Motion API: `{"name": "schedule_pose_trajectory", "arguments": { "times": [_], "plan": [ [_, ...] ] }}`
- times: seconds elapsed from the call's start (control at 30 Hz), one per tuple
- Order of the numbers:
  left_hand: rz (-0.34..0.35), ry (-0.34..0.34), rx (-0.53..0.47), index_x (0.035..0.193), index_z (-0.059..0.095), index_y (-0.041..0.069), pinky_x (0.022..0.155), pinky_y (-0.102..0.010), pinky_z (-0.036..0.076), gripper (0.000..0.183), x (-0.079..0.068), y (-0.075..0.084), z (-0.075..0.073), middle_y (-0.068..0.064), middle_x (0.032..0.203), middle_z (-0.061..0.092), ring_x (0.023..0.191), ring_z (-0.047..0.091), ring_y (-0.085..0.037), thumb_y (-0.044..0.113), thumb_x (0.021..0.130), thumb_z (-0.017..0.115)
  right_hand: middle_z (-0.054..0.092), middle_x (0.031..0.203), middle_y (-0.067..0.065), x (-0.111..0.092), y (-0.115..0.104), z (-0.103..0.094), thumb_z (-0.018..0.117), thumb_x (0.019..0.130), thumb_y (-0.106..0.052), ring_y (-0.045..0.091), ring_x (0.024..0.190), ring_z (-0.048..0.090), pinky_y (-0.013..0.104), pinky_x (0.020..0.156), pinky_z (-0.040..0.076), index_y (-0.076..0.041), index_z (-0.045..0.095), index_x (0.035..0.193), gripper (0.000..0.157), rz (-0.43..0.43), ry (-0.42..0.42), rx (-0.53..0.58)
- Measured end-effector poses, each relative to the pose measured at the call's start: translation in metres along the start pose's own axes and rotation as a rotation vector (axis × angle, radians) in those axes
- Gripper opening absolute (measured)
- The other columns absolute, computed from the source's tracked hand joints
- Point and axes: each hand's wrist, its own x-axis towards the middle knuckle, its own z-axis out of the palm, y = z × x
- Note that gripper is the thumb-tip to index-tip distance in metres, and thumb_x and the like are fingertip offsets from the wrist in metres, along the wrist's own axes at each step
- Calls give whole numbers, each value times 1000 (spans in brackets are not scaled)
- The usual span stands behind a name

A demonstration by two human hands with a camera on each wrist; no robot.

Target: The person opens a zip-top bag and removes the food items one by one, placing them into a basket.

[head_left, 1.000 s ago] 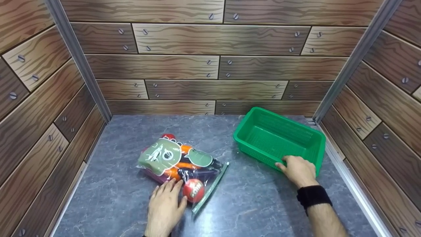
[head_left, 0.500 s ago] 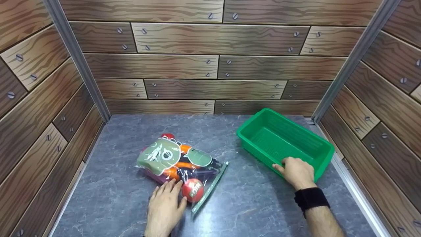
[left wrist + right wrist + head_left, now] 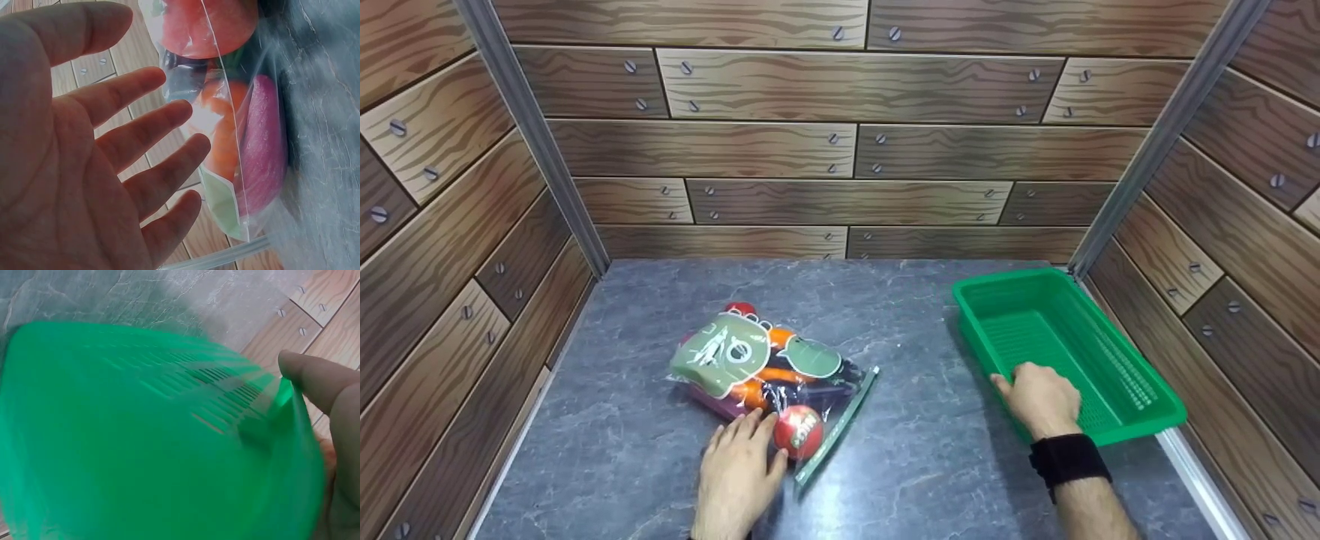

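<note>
On the left of the head view lies a clear plastic bag [image 3: 810,358] printed with green shapes. Orange, purple and red vegetable-like pieces show through it, with a red ball [image 3: 799,432] near its green sealed edge. Along the bag's near side rests my left hand [image 3: 737,472], fingers straight and spread. The left wrist view has that hand's palm [image 3: 73,169] facing the bag. My right hand [image 3: 1044,401] grips the rim of a green plastic basket [image 3: 982,349] at its near left edge. In the right wrist view the thumb [image 3: 318,379] lies over the rim; the basket is blurred there.
The grey marbled tabletop [image 3: 915,465] is enclosed by wood-patterned walls [image 3: 840,146] at the back and both sides. A metal strip [image 3: 1192,469] runs along the right edge, and the basket overlaps it in the head view.
My right hand has swung the basket clockwise and to the right, so its long side now runs nearly front to back. The left hand and the bag have stayed in place.
</note>
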Motion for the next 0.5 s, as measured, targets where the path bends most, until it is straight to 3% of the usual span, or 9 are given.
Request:
{"name": "schedule_pose_trajectory", "arguments": {
  "times": [0.23,0.5],
  "plan": [
    [11,14,0,145,80,13,125,-72,56,52,0,-1,1,-17,152,79,141,74,-46,31,98,89,74,75,13,-1,-3,3,76,114,-45,27,59,63,36,47,43,0,86,121,47,36,16,13],
    [13,25,6,145,80,14,123,-71,57,51,0,-3,3,-17,150,79,139,75,-45,30,98,88,58,62,6,-4,-7,3,78,113,-45,26,56,60,37,46,44,-6,72,79,53,58,41,33]
  ]
}}
